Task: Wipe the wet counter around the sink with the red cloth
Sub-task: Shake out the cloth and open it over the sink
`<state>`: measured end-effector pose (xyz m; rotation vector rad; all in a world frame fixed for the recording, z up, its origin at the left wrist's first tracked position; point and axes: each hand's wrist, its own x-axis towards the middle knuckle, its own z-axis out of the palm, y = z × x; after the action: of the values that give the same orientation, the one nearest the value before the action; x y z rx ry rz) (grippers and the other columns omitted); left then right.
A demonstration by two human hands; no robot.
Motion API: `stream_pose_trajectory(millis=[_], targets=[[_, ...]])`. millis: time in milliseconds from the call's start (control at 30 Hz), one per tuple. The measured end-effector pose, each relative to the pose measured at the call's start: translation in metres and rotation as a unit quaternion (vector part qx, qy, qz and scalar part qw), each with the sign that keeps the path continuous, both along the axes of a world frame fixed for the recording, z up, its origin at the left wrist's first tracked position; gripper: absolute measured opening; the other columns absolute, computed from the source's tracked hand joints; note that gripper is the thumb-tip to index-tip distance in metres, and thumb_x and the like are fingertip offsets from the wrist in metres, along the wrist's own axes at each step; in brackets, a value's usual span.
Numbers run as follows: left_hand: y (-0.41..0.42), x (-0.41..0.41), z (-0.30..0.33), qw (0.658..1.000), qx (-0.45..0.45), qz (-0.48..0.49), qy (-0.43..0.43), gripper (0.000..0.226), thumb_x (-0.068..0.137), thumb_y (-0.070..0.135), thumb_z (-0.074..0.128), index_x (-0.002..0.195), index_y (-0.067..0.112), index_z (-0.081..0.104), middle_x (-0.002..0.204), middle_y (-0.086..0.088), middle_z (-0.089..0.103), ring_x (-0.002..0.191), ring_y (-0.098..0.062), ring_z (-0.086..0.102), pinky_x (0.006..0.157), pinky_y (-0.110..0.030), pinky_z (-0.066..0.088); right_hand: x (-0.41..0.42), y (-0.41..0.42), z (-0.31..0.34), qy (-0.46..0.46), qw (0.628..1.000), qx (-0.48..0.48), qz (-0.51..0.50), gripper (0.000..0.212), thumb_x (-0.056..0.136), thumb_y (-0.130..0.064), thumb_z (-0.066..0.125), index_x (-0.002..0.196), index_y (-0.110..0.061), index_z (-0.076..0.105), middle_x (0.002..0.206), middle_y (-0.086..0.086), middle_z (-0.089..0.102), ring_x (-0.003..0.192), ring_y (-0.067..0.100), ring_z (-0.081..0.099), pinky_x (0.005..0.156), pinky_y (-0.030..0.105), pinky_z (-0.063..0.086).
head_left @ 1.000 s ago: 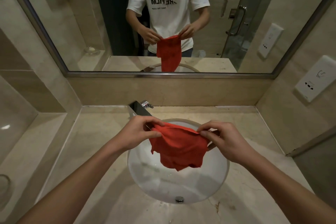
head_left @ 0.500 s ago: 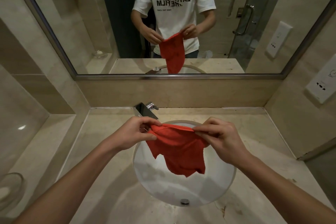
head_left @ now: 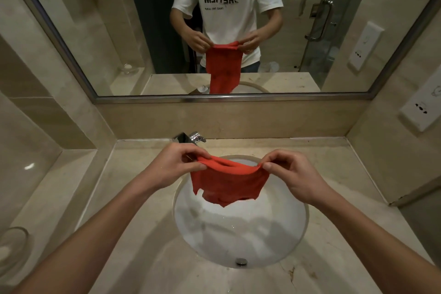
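Both hands sit in the middle of the frame, raised above the white sink [head_left: 241, 234], and each is pinched on a top corner of the red cloth [head_left: 229, 182]. The left hand [head_left: 177, 164] grips the corner at centre left with thumb and fingers closed over a gathered fold; the right hand [head_left: 292, 173] grips the opposite corner at centre right in the same way. The hands are held apart, so the top edge of the cloth runs between them with a slight sag, and the rest hangs down in a loose, ragged-edged sheet over the back half of the basin, clear of the tabletop [head_left: 133, 198]. The oval basin is set into the beige stone tabletop, with its metal drain [head_left: 241, 261] at the lower edge of the bowl and small droplets glinting on its inner wall. A chrome faucet [head_left: 191, 138] stands just behind the left hand, at the back rim of the sink. A clear glass dish [head_left: 13, 246] rests at the far lower left of the frame. A wide mirror [head_left: 107, 31] fills the upper part of the frame and shows a person in a white printed T-shirt holding the cloth. A white wall socket [head_left: 422, 110] is at the right edge.
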<state>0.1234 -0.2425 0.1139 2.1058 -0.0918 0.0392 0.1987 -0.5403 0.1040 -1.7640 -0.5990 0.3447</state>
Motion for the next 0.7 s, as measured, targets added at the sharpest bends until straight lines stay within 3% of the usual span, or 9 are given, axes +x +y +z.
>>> stream_pose_trajectory(millis=[200, 333, 433, 600, 700], targets=[[-0.001, 0.002, 0.005, 0.999, 0.015, 0.031, -0.033, 0.015, 0.08, 0.008, 0.078, 0.09, 0.019, 0.079, 0.084, 0.011, 0.074, 0.078, -0.003, 0.066, 0.071, -0.013, 0.046, 0.0, 0.003, -0.002, -0.052, 0.996, -0.016, -0.069, 0.009, 0.089, -0.004, 0.071, 0.085, -0.011, 0.074, 0.083, -0.002, 0.074, 0.081, 0.014, 0.071, 0.08, 0.031, 0.056], [0.0, 0.004, 0.007, 0.998, 0.021, 0.029, -0.057, 0.008, 0.084, 0.011, 0.075, 0.085, 0.019, 0.075, 0.083, 0.01, 0.072, 0.079, -0.01, 0.065, 0.074, -0.026, 0.05, 0.002, 0.002, 0.0, -0.068, 0.995, -0.044, -0.064, 0.017, 0.09, -0.011, 0.072, 0.098, -0.026, 0.073, 0.083, -0.007, 0.071, 0.085, 0.011, 0.069, 0.082, 0.028, 0.054], [-0.003, 0.005, 0.007, 0.997, 0.013, 0.012, -0.069, 0.005, 0.09, 0.023, 0.064, 0.087, 0.02, 0.066, 0.084, 0.01, 0.066, 0.081, -0.013, 0.061, 0.076, -0.027, 0.047, 0.005, 0.001, 0.004, -0.096, 0.993, -0.063, -0.026, 0.013, 0.096, -0.011, 0.065, 0.092, -0.02, 0.073, 0.086, -0.008, 0.071, 0.088, 0.012, 0.069, 0.082, 0.031, 0.054], [-0.008, 0.008, 0.011, 0.997, -0.056, 0.001, -0.052, 0.007, 0.098, 0.015, 0.057, 0.091, 0.016, 0.058, 0.082, 0.015, 0.056, 0.074, -0.001, 0.051, 0.065, -0.015, 0.04, 0.001, 0.007, 0.015, 0.081, 0.995, 0.049, -0.009, 0.022, 0.103, -0.011, 0.05, 0.085, -0.008, 0.06, 0.075, -0.004, 0.059, 0.077, 0.013, 0.059, 0.079, 0.028, 0.055], [-0.013, 0.011, 0.01, 0.997, -0.056, 0.011, -0.058, 0.008, 0.097, 0.017, 0.058, 0.09, 0.018, 0.059, 0.083, 0.017, 0.056, 0.074, -0.002, 0.05, 0.064, -0.014, 0.039, 0.001, 0.012, 0.016, 0.078, 0.995, 0.057, -0.037, 0.025, 0.105, -0.015, 0.046, 0.083, -0.016, 0.056, 0.074, -0.006, 0.053, 0.072, 0.012, 0.054, 0.067, 0.031, 0.053]])
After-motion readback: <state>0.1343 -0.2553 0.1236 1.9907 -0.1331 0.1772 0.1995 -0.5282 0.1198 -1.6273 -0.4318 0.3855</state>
